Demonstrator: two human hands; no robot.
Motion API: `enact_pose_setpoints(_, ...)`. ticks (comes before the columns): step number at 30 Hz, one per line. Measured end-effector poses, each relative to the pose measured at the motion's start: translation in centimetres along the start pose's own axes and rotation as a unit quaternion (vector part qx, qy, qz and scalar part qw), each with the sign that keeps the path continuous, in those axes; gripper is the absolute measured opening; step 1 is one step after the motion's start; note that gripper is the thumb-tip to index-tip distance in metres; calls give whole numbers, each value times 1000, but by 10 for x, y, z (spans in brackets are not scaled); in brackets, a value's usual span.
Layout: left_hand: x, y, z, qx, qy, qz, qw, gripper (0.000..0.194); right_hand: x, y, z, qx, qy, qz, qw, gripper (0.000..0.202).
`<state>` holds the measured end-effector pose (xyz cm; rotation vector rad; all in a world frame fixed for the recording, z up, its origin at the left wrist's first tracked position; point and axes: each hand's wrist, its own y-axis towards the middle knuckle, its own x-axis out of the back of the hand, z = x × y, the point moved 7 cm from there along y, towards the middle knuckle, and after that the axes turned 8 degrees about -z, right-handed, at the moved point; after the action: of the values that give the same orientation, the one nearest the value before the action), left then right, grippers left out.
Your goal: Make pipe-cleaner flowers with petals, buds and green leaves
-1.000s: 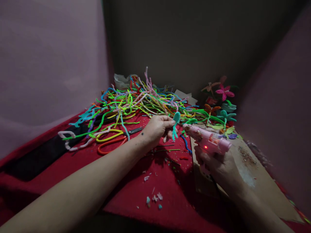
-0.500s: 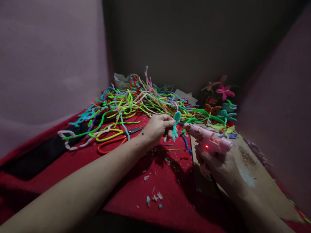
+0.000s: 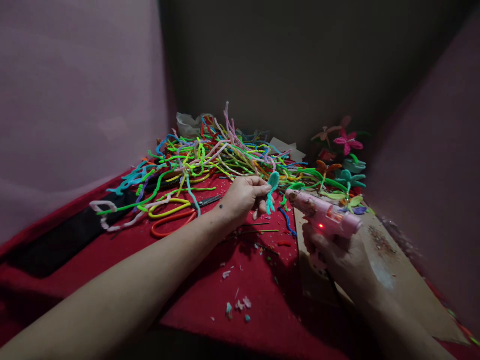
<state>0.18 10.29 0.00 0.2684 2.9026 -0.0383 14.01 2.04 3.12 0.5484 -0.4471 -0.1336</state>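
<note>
Between the thumb and fingers of my left hand (image 3: 248, 196) is a turquoise pipe-cleaner petal (image 3: 273, 185), its twisted tail hanging below the fingertips. My right hand (image 3: 339, 257) is wrapped around the handle of a pink glue gun (image 3: 326, 212) with a lit red light. The gun's brown-stained nozzle end points left at the petal, with a small space between them. Below the gun, a blue pipe-cleaner piece (image 3: 287, 221) lies by the edge of a cardboard sheet (image 3: 403, 280).
A heap of colourful pipe cleaners (image 3: 225, 155) spreads across the back of the red cloth (image 3: 210, 280). Scissors with yellow and orange handles (image 3: 176, 216) and a black pouch (image 3: 56, 245) lie at left. Finished pipe-cleaner flowers (image 3: 348, 142) stand at back right. Fluffy scraps (image 3: 243, 304) lie in front.
The glue gun in my right hand has shifted slightly to the right, a little farther from the petal. My left hand holds the petal in nearly the same place.
</note>
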Motion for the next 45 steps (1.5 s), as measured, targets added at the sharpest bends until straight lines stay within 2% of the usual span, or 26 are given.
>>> enact_pose_setpoints(3, 0, 0, 0, 3, 0, -4, 1000, 22, -2, -1, -8, -34, 44, 14, 998, 42)
enact_pose_setpoints(5, 0, 0, 0, 0, 0, -3, 1000, 22, -3, -1, -10, -31, 63, 17, 997, 41)
enact_pose_setpoints(12, 1, 1, 1, -2, -4, -1, 1000, 23, -5, -4, -15, -65, 63, 37, 995, 41)
enact_pose_setpoints(22, 0, 2, 1, -7, -2, 9, 1000, 21, -3, -1, -10, -22, 70, 19, 997, 40)
enact_pose_setpoints(28, 0, -2, 1, 12, 8, -4, 1000, 22, 0, 0, -8, -33, 74, -8, 997, 39)
enact_pose_setpoints(36, 1, 2, 2, 0, -1, 7, 1000, 22, -3, -2, -11, -45, 72, 30, 996, 43)
enact_pose_setpoints(41, 4, 4, 1, -7, -4, -1, 1000, 24, -1, -3, -10, -62, 57, 29, 996, 42)
enact_pose_setpoints(45, 5, 4, 0, -4, -11, -10, 1000, 23, -3, -5, -6, -61, 75, 51, 994, 44)
